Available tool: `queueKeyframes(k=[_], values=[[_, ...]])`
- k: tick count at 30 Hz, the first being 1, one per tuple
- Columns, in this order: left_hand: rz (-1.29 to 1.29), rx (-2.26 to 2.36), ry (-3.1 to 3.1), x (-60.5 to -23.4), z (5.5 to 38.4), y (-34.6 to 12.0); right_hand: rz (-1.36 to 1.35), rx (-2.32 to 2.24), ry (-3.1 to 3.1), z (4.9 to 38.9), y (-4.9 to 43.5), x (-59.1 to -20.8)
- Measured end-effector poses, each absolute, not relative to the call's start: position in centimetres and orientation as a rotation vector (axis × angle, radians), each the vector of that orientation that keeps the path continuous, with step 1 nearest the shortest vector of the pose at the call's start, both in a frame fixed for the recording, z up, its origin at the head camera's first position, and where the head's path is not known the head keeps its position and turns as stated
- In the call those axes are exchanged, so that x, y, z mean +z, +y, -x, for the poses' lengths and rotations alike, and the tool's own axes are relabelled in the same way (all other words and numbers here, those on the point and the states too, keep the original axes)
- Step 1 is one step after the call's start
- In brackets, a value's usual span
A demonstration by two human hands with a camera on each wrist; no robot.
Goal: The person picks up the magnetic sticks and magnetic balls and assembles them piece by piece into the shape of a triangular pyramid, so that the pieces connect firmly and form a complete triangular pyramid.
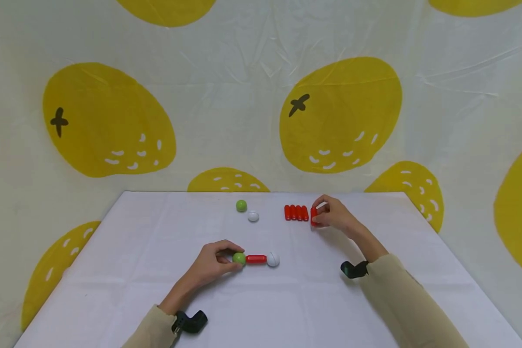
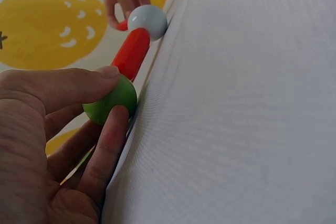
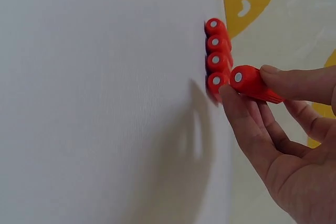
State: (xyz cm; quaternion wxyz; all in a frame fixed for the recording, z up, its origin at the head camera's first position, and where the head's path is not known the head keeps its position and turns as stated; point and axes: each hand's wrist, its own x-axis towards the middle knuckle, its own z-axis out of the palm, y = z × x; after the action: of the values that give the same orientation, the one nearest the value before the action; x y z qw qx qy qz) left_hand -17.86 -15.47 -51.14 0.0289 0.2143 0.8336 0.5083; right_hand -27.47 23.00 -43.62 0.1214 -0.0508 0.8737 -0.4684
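A person's left hand (image 1: 210, 261) is pinching a green ball (image 1: 239, 259), which is touching a red rod (image 1: 255, 259) capped by a white ball (image 1: 272, 259) mid-table; the right hand (image 1: 336, 214) is gripping another red rod (image 1: 313, 216) just beside a row of four (image 1: 296, 212), where seemingly magnetic ends could be snagging it.

A pale, yellow-fruit-printed backdrop (image 1: 230, 96) rises behind a white-covered table (image 1: 296, 309)

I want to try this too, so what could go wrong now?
The right hand holds a red rod close to four others, and could knock them crooked. The left hand pinches only the green end ball, so the middle rod and white end ball might come loose.
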Motion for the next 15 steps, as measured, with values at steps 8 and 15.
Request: queueKeyframes(k=[8,15], values=[[-0.676,1.574,2.572,-51.1,17.8,-15.6,0.242,-1.365,2.545,25.6,21.6,-43.1],[-0.670,1.572,2.566,-51.2,17.9,-15.6,0.339,-1.374,2.531,24.1,20.3,-43.1]])
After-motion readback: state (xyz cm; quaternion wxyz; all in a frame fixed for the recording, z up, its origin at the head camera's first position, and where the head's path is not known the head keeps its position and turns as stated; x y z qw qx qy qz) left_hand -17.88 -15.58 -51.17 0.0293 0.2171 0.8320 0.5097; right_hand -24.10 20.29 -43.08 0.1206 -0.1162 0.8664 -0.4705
